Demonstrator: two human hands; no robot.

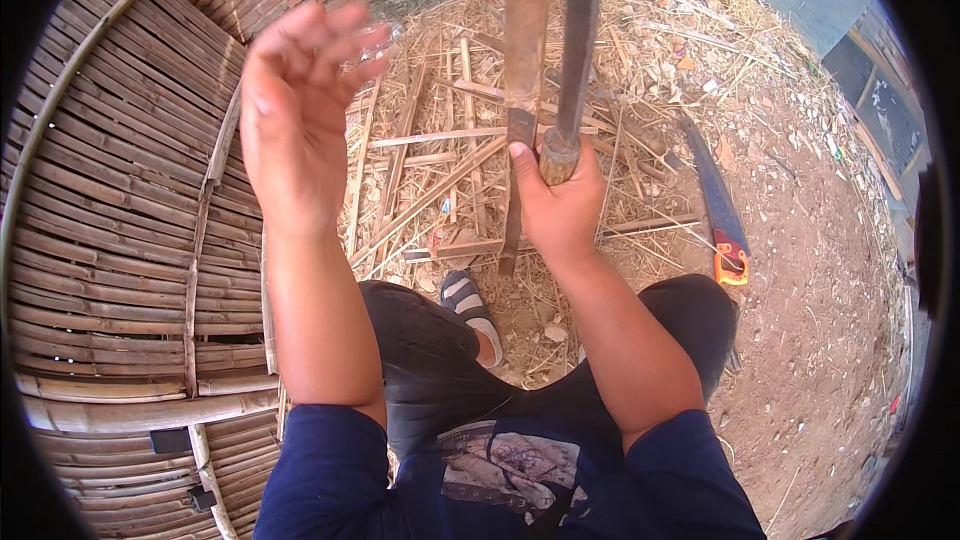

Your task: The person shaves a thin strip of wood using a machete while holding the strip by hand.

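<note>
Head view: machete [578, 50] in right hand [557, 202]

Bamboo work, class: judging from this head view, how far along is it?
Done: a woven bamboo panel lies finished-looking at the left, and split strips and shavings litter the ground. In hand: the right hand grips a long blade's handle beside an upright bamboo piece; the left hand is raised, open. Left: that piece looks unsplit.

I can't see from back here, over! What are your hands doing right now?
Right hand gripped on knife handle beside upright bamboo strip. Left hand raised, open, empty. Hand saw lying on ground to the right.
</note>
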